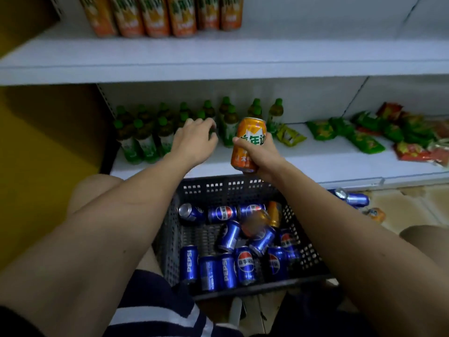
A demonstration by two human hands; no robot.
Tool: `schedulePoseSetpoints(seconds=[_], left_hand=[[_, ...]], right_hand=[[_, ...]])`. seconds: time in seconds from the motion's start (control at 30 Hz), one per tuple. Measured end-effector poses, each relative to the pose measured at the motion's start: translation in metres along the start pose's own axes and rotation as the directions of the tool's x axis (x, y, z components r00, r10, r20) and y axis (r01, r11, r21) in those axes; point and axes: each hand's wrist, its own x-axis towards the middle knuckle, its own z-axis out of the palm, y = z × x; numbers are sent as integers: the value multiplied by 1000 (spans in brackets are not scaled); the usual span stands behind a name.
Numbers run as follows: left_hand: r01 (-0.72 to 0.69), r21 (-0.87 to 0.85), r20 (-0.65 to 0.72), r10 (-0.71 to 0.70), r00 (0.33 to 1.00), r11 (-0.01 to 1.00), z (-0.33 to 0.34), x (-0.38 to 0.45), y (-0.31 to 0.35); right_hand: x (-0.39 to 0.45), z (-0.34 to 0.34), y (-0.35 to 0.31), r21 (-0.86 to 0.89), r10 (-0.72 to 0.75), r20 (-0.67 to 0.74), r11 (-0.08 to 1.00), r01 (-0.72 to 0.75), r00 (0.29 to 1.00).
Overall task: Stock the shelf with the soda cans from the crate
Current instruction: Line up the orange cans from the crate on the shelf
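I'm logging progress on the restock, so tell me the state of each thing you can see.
Orange can: held upright by the right hand.
Left hand: fingers curled over the green bottles; grip unclear.
Crate: still holds many blue cans, lying jumbled.
Snack packets: lying flat.

White shelf [315, 164] with green-capped bottles [145, 139], snack packets [369, 142]

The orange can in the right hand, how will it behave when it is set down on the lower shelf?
The orange can is held tilted by the right hand, so it probably tips if released before being straightened. It looks like rigid metal, so the grip should not dent it easily. On its side it would likely roll, being round like the blue cans lying in the crate.
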Motion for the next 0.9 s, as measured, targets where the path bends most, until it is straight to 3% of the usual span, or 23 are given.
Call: schedulePoseSetpoints(seconds=[0.2, 0.37, 0.6, 0.73, 0.9], left_hand=[[-111, 74, -176, 122, 977, 991, -85, 38, -4], [-74, 190, -140, 102, 985, 979, -120, 71, -23], [9, 187, -15, -6, 1000, 982, -117, 112, -40], [-10, 191, 29, 4, 1000, 982, -106, 131, -51], [-60, 175, -91, 77, 993, 983, -87, 137, -62]], right_hand=[[-10, 14, -86, -56, -153, 99, 986, 159, 983], [-8, 28, -151, -46, -226, 94, 972, 231, 970], [24, 44, -194, -115, -312, 56, 942, 316, 949], [54, 52, -205, -125, -369, 46, 920, 372, 928], [98, 64, -214, -209, -469, 51, 858, 468, 882]])
